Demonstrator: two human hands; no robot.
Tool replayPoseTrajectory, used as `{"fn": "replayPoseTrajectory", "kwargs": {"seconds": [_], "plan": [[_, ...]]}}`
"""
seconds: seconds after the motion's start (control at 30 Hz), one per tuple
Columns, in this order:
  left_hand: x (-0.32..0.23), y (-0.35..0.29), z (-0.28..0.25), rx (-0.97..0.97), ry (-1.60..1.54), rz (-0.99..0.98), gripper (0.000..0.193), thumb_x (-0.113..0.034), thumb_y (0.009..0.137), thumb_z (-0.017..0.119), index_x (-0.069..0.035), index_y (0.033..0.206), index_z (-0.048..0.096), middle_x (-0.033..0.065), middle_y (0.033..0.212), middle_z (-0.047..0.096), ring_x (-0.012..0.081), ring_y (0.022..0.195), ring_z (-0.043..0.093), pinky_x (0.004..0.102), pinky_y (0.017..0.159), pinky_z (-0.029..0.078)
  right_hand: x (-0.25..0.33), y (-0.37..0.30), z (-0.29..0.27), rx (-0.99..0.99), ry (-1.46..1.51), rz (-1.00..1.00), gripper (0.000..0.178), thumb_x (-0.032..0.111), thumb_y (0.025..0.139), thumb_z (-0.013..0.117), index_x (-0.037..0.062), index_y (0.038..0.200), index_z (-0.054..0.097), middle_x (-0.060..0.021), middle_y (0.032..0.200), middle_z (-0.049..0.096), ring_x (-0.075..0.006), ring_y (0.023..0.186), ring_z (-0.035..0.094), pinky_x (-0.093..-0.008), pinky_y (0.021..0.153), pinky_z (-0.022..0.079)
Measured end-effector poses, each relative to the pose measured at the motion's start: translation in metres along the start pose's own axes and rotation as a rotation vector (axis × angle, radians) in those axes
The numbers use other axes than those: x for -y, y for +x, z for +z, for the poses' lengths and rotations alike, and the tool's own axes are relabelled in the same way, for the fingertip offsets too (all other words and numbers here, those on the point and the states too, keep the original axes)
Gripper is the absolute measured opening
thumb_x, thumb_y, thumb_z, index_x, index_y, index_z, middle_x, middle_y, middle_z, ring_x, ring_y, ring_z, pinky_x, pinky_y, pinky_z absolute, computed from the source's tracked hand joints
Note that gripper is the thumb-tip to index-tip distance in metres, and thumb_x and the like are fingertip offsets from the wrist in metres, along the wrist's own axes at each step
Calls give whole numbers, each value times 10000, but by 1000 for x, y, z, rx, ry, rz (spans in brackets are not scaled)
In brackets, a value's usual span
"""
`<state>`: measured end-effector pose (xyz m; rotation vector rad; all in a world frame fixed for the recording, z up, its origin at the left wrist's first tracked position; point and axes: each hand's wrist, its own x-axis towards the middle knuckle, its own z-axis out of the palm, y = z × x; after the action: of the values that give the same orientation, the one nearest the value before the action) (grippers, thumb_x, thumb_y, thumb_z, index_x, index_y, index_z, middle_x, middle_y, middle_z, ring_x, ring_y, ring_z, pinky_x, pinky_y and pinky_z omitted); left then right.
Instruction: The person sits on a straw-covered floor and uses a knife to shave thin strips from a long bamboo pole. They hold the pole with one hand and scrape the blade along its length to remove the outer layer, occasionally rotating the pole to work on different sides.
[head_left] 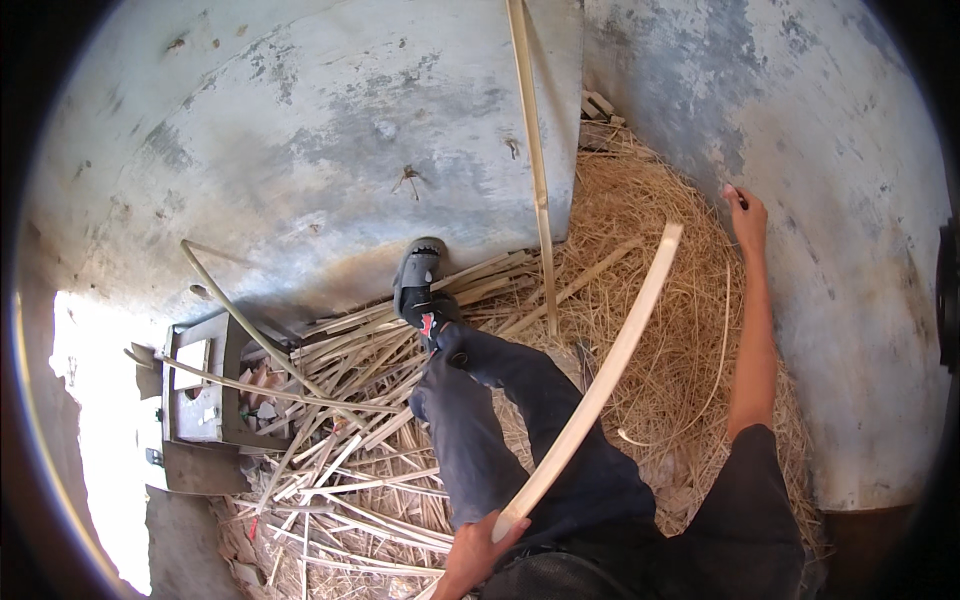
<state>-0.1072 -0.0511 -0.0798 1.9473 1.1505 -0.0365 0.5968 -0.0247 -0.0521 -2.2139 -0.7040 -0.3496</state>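
My left hand (478,553) is closed around the lower end of a pale, split bamboo strip (610,395), low in the view near my waist. The strip slants up and to the right across my thigh, bowing slightly, and its far end is free in the air. Out to the right, my right hand (746,216) is raised beside the wall with its fingers curled. A small dark bit shows between the fingers, too little to name. Below that hand a thin curled shaving (722,350) lies over the straw-like heap, apart from the strip.
Fine shavings (620,200) are heaped on the right, against a stained grey wall (690,100). Split strips (350,370) lie piled around my legs. A long strip (535,150) leans upright ahead. At left stands a wooden box (215,385), beside a bright opening (105,400).
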Motion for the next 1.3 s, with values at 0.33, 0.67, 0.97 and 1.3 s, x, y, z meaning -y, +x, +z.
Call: {"fn": "replayPoseTrajectory", "kwargs": {"seconds": [0.33,0.67,0.97,1.3], "plan": [[-36,59,-37,-253,-215,62,412,-380,1002,710,23,914,688,168,630,605,285,577,632,395,550,467,-40,-105,7,348,60,191,712,617,962,644,2,1318,667,-137,1013,727,-271,886,692,-396,833,534],[-77,114,-42,233,-861,228,486,-397,1129,470,-97,747,449,-50,638,380,57,575,320,261,510,265,140,-247,-13,635,1177,240,487,438,1053,618,1,1265,652,84,667,414,-13,502,325,-209,447,244],[-96,122,-37,374,-867,183,594,-560,1114,358,-82,781,474,-30,703,403,77,606,351,251,500,281,229,-283,-33,626,1158,179,452,253,921,813,2,1272,678,-8,961,702,-33,807,590,-195,714,464],[-114,111,-41,-6,-533,304,352,-333,1063,636,2,955,616,-7,757,524,60,696,455,262,621,377,236,-283,-31,624,1159,231,460,155,913,815,-33,1294,639,-57,1015,714,-76,885,653,-218,750,507]]}}
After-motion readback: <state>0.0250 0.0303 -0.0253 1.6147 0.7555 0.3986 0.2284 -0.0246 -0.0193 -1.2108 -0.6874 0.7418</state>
